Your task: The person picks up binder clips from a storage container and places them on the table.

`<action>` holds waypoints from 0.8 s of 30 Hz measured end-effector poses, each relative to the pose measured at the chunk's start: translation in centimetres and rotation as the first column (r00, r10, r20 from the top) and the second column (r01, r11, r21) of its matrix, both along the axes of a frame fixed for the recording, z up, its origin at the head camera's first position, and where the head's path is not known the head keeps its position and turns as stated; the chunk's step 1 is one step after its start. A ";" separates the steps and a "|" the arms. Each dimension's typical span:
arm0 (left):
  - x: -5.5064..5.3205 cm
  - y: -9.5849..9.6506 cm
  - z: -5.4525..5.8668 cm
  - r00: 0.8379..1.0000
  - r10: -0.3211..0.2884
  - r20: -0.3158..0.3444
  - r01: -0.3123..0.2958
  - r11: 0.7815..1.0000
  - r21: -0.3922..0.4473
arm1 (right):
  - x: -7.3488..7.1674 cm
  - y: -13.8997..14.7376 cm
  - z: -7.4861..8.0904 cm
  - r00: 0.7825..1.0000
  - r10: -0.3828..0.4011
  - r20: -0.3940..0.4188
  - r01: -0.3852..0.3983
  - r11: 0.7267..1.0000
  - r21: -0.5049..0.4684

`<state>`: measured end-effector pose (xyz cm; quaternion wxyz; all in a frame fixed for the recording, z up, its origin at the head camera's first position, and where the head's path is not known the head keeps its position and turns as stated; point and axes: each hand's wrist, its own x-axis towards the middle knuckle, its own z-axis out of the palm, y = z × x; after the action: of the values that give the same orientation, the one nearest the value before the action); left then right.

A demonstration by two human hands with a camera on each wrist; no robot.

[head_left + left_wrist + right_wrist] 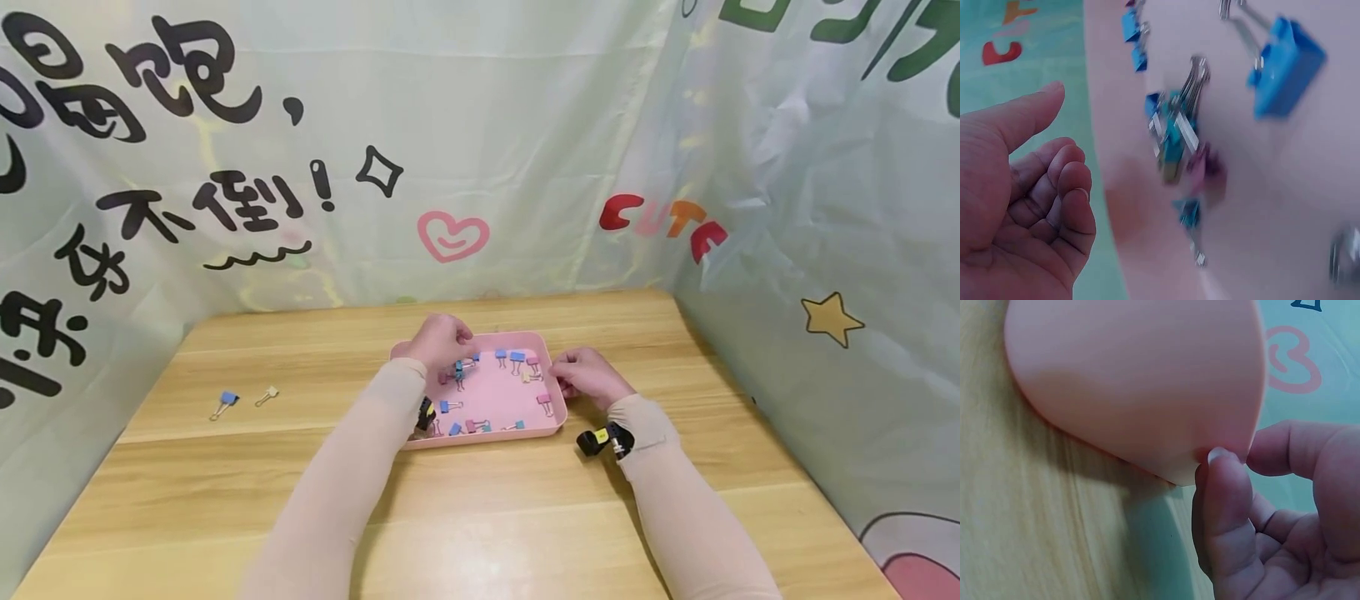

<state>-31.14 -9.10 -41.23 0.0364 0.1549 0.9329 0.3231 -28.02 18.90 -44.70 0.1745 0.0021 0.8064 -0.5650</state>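
A shallow pink tray point(487, 396) lies on the wooden table with several binder clips in it, blue, teal, pink and pale yellow. My right hand point(592, 377) pinches the tray's right wall between thumb and fingers, seen close up in the right wrist view. Over the tray's far left part, my left hand point(441, 342) is held with its thumb out and fingers loosely bent, nothing in it. Below it sits a cluster of teal and blue clips point(1174, 134), beside a pink clip point(1205, 170). A larger blue binder clip point(1288, 69) shows sharply in the left wrist view.
On the table to the left of the tray lie a blue binder clip point(228, 398) and a pale yellow one point(271, 392). A printed curtain point(510, 150) hangs behind the table and along its right side. Both wrists carry small black cameras.
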 end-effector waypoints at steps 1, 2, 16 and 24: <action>-0.1 0.4 -0.2 1.000 -0.009 -0.009 0.008 1.000 -0.003 | 0.0 0.0 0.0 1.000 -0.006 0.001 0.006 1.000 0.001; -0.2 0.7 -0.4 1.000 -0.015 -0.019 0.015 1.000 -0.004 | 0.0 0.0 0.0 1.000 -0.005 0.000 0.005 1.000 0.003; -1.1 4.3 -2.7 0.996 -0.067 -0.053 0.058 0.986 -0.156 | 0.0 0.0 0.0 1.000 -0.010 -0.006 0.010 1.000 -0.009; -1.2 5.7 -3.0 0.996 -0.064 -0.060 0.048 0.969 -0.240 | 0.1 -0.1 0.0 1.000 -0.011 -0.014 0.011 1.000 -0.016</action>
<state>-32.38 -3.37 -44.25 0.0325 0.1866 0.9609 0.2020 -27.90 18.80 -44.73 0.1659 0.0012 0.8032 -0.5722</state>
